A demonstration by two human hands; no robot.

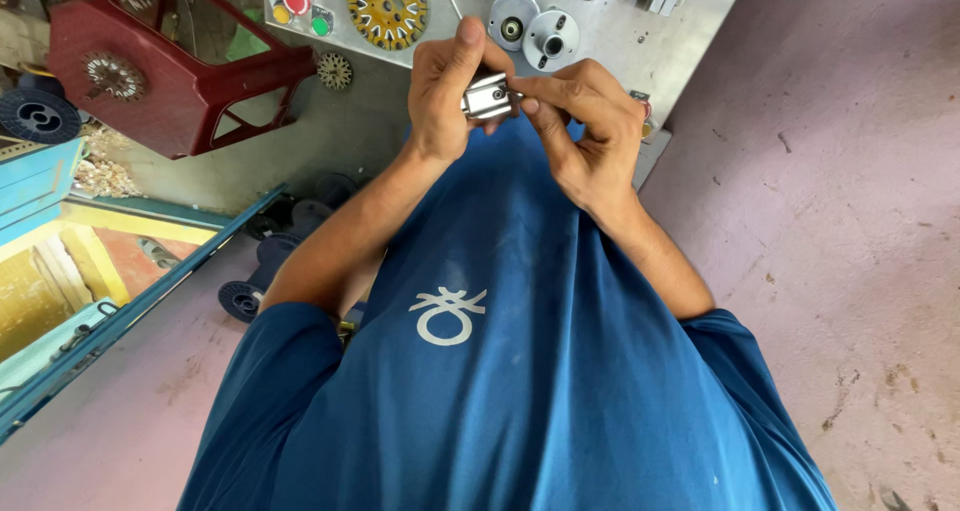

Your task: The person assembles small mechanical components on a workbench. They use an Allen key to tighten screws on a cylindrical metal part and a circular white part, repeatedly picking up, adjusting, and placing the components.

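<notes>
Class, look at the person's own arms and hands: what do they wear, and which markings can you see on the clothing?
Both arms come out of short blue sleeves of a T-shirt with a white emblem on the chest. The forearms are bare. The left hand and right hand wear no gloves; no ring or watch shows.

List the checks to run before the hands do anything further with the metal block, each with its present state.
1. Left hand grips the metal block: ok.
2. Right hand has its fingertips at the block's side: ok.
3. Block held above the grey panel, touching nothing else: ok.
4. Hole in the block's face in view: ok.
5. Something in the right fingertips: cannot tell.
6. Two round flanges and the yellow toothed disc lie apart on the panel: ok.
</notes>
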